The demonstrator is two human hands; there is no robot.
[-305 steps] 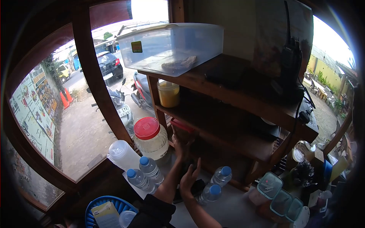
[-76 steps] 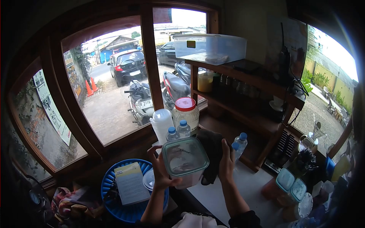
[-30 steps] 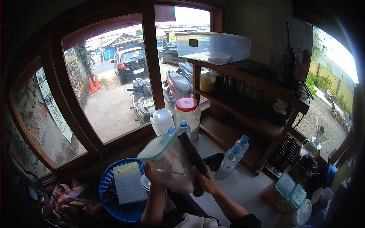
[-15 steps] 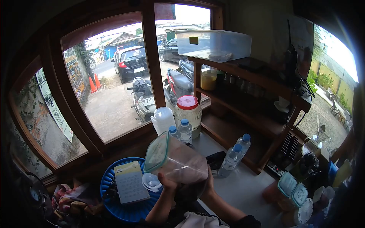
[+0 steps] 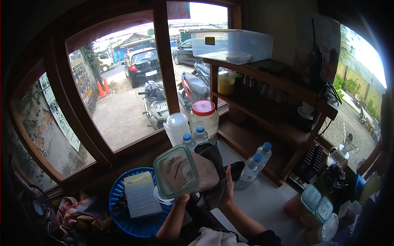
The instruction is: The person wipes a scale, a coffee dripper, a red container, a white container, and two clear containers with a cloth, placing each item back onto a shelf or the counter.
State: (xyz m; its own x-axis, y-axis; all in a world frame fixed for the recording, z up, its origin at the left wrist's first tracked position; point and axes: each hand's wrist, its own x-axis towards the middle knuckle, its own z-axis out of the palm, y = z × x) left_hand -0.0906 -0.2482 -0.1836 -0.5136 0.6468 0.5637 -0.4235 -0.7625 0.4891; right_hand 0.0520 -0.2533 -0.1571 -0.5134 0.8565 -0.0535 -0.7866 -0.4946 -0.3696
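A clear plastic container with a green-rimmed lid (image 5: 176, 172) is tilted above the counter, its lid side facing left and toward me. My left hand (image 5: 180, 201) grips it from underneath, with most fingers hidden behind it. A dark cloth (image 5: 215, 160) lies around the container's right end and hangs below it. My right hand (image 5: 228, 190) is upright against the cloth at that end, thumb and fingers raised and apart.
Water bottles (image 5: 249, 169) stand right of the container, others behind it near a red-lidded jar (image 5: 204, 108) and stacked plastic cups (image 5: 177, 128). A blue basket (image 5: 117, 192) with a book (image 5: 141, 197) is at left. Wooden shelves (image 5: 262, 115) rise at right.
The container has turned so its lid faces me more. My right hand has come off its end and opened, and the dark cloth now shows around that end.
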